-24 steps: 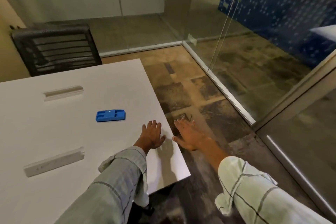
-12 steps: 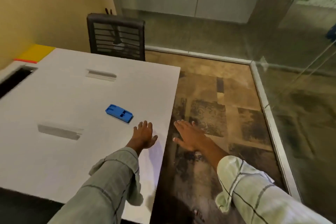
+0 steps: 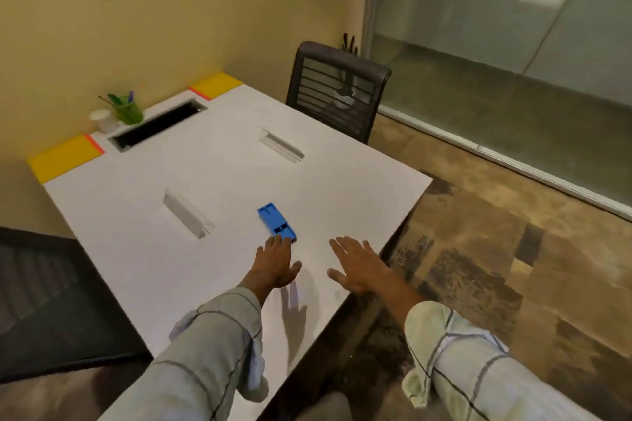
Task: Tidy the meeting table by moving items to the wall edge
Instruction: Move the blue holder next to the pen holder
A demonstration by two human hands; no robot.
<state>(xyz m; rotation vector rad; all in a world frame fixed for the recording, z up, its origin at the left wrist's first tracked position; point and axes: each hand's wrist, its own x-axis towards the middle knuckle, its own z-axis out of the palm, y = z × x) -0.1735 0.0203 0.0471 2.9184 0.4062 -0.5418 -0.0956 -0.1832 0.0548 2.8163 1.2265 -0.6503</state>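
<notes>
A flat blue plastic piece (image 3: 276, 221) lies on the white meeting table (image 3: 342, 188), near the side closest to me. My left hand (image 3: 274, 263) hovers over the table just behind it, fingers straight, fingertips at the piece's near end. My right hand (image 3: 357, 265) is spread open above the table's right edge and holds nothing. At the wall edge stand a green pen cup (image 3: 128, 108) and a white paper cup (image 3: 102, 120).
A dark cable slot (image 3: 159, 125) is cut into the table by the yellow wall. Two grey recessed strips (image 3: 186, 214) (image 3: 282, 145) sit in the tabletop. Black mesh chairs stand at the far side (image 3: 337, 89) and at the left (image 3: 44, 297). A glass partition (image 3: 513, 27) runs on the right.
The camera has swung left, bringing the wall, cups and cable slot into view. Both hands have moved over the table; my left hand now reaches the blue piece.
</notes>
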